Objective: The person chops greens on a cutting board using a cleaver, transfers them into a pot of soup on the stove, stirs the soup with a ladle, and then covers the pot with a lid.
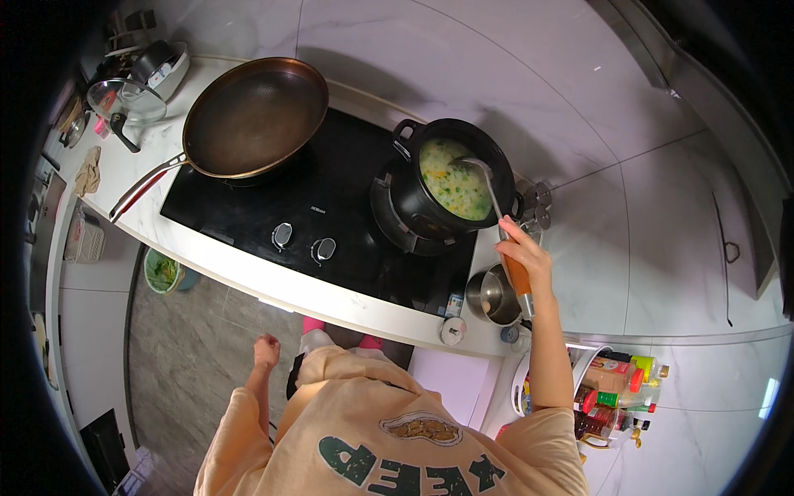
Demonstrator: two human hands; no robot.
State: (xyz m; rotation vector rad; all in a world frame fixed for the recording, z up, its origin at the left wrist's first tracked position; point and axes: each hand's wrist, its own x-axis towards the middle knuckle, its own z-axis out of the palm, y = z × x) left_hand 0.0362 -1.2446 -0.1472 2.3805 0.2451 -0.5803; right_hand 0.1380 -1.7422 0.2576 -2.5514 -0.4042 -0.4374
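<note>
My right hand [525,253] grips the orange handle of a metal ladle [493,189], whose bowl rests in a black two-handled pot [499,146]. Pale soup or porridge [456,186] with green and orange bits fills the lower part of the pot. The pot stands on the right burner of a black gas hob [347,180]. My left hand [267,351] hangs beside my body over the floor, its fingers curled, holding nothing that I can see. On the left burner sits a large brown frying pan [257,118], its long handle pointing to the lower left.
A steel saucepan [494,294] and a small round lid or tin [453,331] stand right of the hob. Bottles [611,378] fill a rack at lower right. A glass lid [133,102], bowls and a cloth [88,172] lie at left. A green-lined bin [163,271] is on the floor.
</note>
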